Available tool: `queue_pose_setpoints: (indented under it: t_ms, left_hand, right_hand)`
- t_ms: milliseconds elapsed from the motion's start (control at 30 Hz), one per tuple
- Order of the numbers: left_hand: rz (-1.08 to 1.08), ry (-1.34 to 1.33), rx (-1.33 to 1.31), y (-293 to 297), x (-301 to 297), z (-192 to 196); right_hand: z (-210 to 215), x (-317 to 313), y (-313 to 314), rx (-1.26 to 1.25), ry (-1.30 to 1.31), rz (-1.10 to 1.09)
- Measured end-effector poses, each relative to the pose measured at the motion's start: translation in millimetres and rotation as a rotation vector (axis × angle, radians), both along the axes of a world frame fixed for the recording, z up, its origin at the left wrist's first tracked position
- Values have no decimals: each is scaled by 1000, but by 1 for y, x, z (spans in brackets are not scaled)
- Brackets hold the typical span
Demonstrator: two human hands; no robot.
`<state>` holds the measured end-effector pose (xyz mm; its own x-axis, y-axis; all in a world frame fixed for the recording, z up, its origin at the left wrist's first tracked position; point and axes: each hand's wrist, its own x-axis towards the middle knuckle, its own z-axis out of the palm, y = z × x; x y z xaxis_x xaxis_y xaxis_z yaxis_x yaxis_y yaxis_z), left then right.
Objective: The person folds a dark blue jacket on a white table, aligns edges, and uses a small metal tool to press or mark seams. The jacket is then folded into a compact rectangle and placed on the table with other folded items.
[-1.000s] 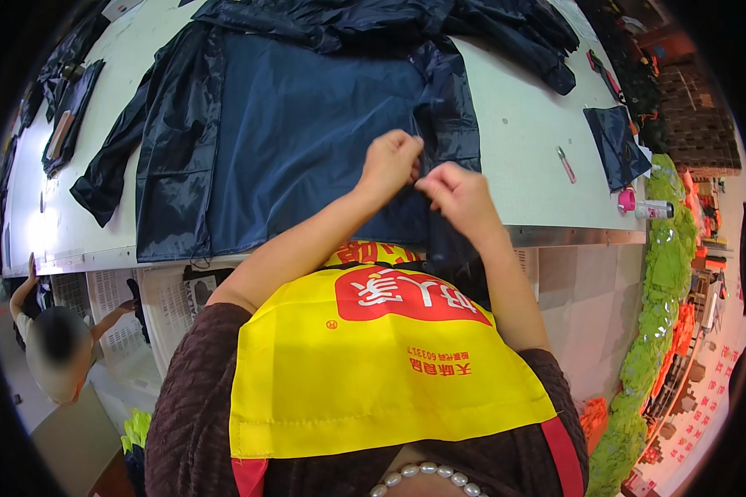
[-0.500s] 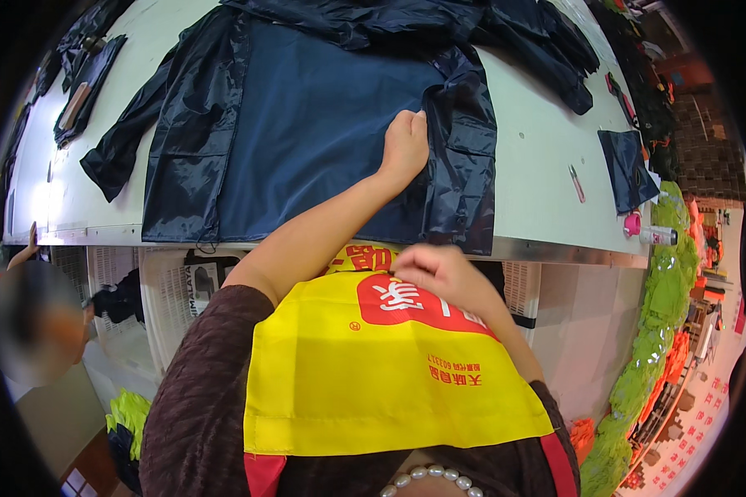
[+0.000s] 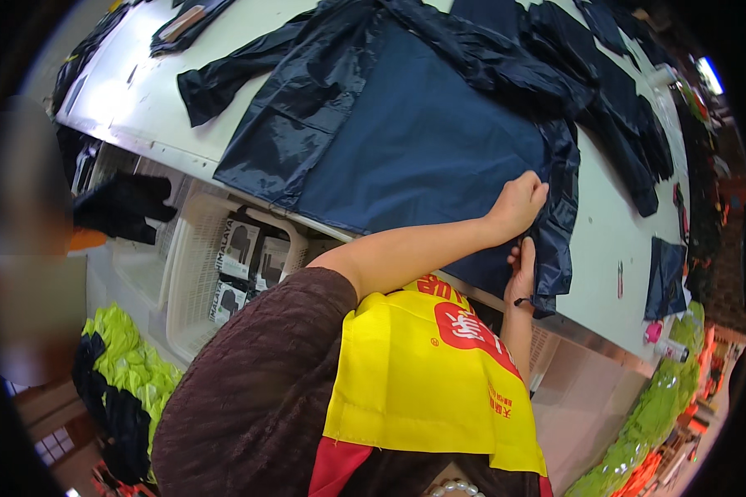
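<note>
A dark navy, glossy rain jacket (image 3: 439, 141) lies spread open on the white table, its matte inside facing up. My left hand (image 3: 518, 207) is closed on the inner edge of the jacket's right front panel, knuckles up. Just below it, nearer the table's front edge, my right hand (image 3: 520, 269) holds the lower part of the same panel by the hem. The panel hides some of its fingers. A dark band or cord shows at the right wrist.
The white table (image 3: 593, 302) carries more dark garments (image 3: 601, 91), a folded dark piece (image 3: 665, 277), a small pen-like tool (image 3: 620, 280) and a marker (image 3: 671, 351). Below stands a white basket (image 3: 178, 311) with packages. Lime-green garments (image 3: 137, 356) are piled left; a blurred person (image 3: 33, 240) is nearby.
My right hand has risen from in front of the yellow apron to the jacket's lower right panel. My left hand stays on the panel's edge. The whole view has swung round.
</note>
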<state>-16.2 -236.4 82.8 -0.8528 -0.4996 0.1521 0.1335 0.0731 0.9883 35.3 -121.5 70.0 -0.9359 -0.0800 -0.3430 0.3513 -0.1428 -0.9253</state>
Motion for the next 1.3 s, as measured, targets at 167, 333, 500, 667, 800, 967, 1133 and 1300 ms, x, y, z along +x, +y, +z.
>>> queue_pose_setpoints:
  t_ms: [167,333,500,667,800,967,1133,1300]
  left_hand:
    - [-31,-289,-537,-92,62,-12]
    - [486,-568,-1198,-216,163,-42]
    - [593,-593,-1039,-273,232,-78]
    - [756,-268,-788,-280,189,37]
    - [345,-260,-1171,-172,135,83]
    - [-35,-230,-1129,-80,115,23]
    - [-140,-215,-876,-65,128,7]
    - [-132,15,-1025,-81,167,29]
  right_hand:
    - [-21,-2,20,-367,-385,139]
    - [-20,-8,22,-840,-691,217]
    - [-17,-10,16,-922,-751,362]
    - [-6,-14,1,-885,-623,266]
    - [23,-7,-33,-818,-413,407]
    - [30,-9,-65,-403,-375,411]
    - [-6,-10,-67,-213,-306,411]
    - [-8,-11,-71,-307,-361,373]
